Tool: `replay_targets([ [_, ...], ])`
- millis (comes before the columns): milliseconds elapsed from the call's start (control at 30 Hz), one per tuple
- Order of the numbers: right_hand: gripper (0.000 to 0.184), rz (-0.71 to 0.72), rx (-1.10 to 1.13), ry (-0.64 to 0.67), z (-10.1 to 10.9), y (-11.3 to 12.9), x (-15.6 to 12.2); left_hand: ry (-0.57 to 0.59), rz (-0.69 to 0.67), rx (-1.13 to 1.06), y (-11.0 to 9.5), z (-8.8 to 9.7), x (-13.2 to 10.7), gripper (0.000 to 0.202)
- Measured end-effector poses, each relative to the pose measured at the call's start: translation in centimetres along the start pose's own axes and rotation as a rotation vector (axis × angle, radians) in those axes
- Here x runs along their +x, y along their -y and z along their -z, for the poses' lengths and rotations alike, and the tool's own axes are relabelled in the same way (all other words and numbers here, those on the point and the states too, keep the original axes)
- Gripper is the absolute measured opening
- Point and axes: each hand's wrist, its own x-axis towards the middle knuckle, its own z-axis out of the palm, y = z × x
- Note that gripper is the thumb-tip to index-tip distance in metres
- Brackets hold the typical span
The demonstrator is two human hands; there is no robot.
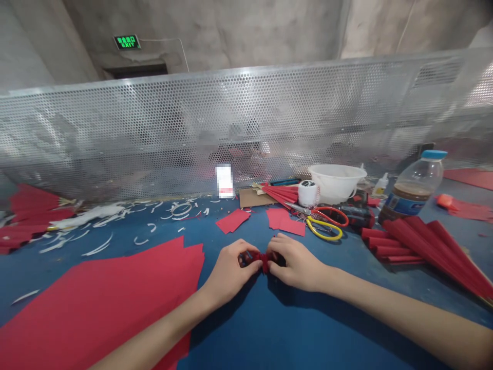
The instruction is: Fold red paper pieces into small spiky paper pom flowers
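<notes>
We see a red folded-paper bundle (262,260) on a blue tabletop (239,334), scissors (325,224) with one red and one yellow handle, and a silver metal screen (231,113) patterned with rows of round holes.

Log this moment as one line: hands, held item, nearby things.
Left hand: pinches red paper | Right hand: pinches same paper | Nearby: scissors, red sheets

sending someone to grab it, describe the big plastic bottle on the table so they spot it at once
Along the perforated metal panel behind the blue table, look right past the white plastic bowl to a clear plastic bottle. Its blue cap and brown liquid set it apart from the small white bottle beside it.
</notes>
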Motion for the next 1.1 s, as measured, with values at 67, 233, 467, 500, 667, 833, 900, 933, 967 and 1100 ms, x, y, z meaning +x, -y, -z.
replay_targets([
  [67,0.014,0.019,-0.015,0.005,-0.1,0.0,0.0,-0.01,-0.009,0.005,0.0,0.0,0.0,0.013],
  [233,0.015,0.114,0.011,0.047,0.1,0.0,0.0,0.016,-0.075,0.009,-0.4,0.1,-0.1,0.02],
  [467,0.017,0.106,0.026,0.051,0.0,-0.4,-0.1,0.042,-0.077,0.022,-0.2,0.0,-0.3,0.023],
  [500,0.018,0.108,0.031,0.052,-0.1,-0.5,-0.1,0.034,-0.06,0.02,-0.1,0.0,-0.3,0.025],
  [667,0.018,0.128,0.04,0.058,-0.6,-1.0,0.1,-0.013,-0.047,0.027,-0.2,-0.1,-0.3,0.03],
  [833,0.012,0.152,0.085,0.082,-0.7,-1.2,0.1,-0.01,-0.127,0.064,-0.4,-0.1,-0.1,0.044],
  [900,0.015,0.162,0.113,0.088,-0.6,-1.2,0.1,-0.011,-0.127,0.053,-0.3,-0.1,0.0,0.041],
  [933,0.016,0.165,0.128,0.086,-0.6,-1.2,0.1,-0.012,-0.123,0.045,-0.2,-0.1,0.1,0.038],
  [967,0.017,0.163,0.145,0.084,-0.5,-1.2,0.2,-0.013,-0.119,0.035,0.0,-0.2,0.1,0.036],
  [1100,0.017,0.118,0.223,0.085,-0.2,-1.0,0.4,0.003,-0.118,-0.001,0.4,-0.2,0.4,0.034],
])
